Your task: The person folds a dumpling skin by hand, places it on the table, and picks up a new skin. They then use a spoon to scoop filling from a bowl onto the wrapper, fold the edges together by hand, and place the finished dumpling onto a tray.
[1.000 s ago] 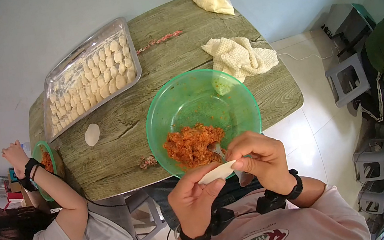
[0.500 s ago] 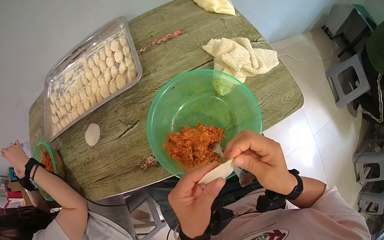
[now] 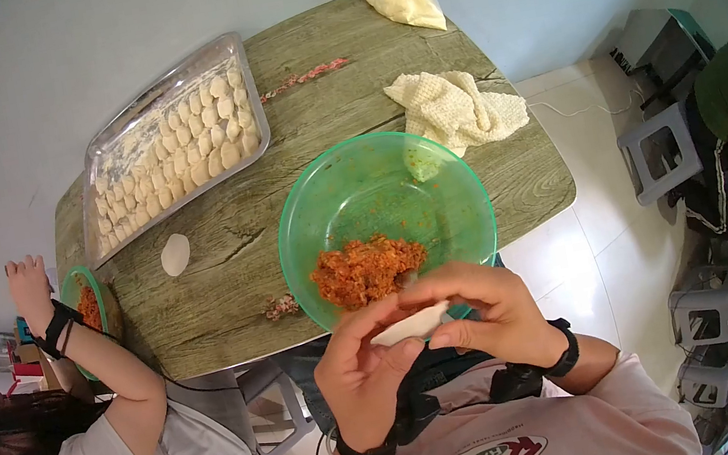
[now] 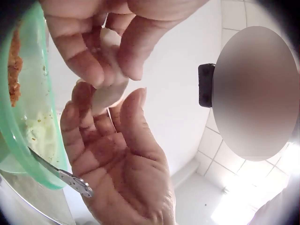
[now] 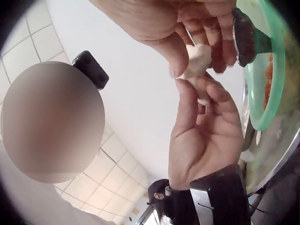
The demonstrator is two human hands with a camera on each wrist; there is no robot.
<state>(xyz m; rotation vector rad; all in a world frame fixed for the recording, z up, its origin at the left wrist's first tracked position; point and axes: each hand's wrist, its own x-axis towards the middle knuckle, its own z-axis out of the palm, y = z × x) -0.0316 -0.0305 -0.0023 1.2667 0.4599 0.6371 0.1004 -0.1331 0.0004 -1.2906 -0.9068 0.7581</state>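
Dumpling [image 3: 411,325] folded, seal unclear, at the table's [image 3: 229,277] near edge: the left hand [image 3: 364,375] grips one end, the right hand's [image 3: 496,311] bent fingers hold the other. Rows lie on the far-left tray [image 3: 256,102]; one flat wrapper [image 3: 176,254] and bowled filling [image 3: 361,271] are unused. A utensil handle [image 4: 75,182] juts close by.

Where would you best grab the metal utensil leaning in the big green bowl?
Probably by the broad end of its handle, from the person's side. It slants out past the near rim of the green bowl, clear of the filling, so fingers could pinch it there.
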